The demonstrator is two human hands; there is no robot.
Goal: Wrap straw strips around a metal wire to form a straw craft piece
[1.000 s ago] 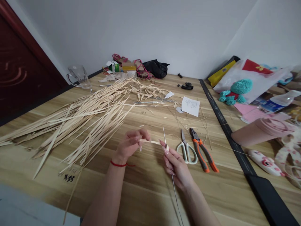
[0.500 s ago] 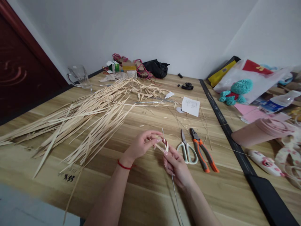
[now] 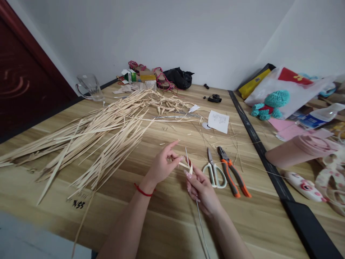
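Note:
My left hand (image 3: 163, 163), with a red string on its wrist, pinches the end of a pale flat strip (image 3: 183, 164) between thumb and fingers, its index finger stretched forward. My right hand (image 3: 201, 189) is closed around a thin metal wire (image 3: 201, 223) and the strip, which bends round near the wire's upper end. The wire's tip sticks up past the fingers and its lower part runs down toward the table's front edge. White-handled scissors (image 3: 215, 174) and orange-grey pliers (image 3: 233, 174) lie just right of my right hand.
Long pale strips (image 3: 107, 136) spread over the table's left half. A glass mug (image 3: 93, 88) stands at the back left, a black bag (image 3: 179, 78) at the back. A written paper (image 3: 219, 121) lies beyond the tools. A pink roll (image 3: 296, 151) and crocheted toy (image 3: 272, 104) are at the right.
My left index finger has lifted off the strip and stretched forward. The strip's loop looks smaller, and my right hand has barely moved.

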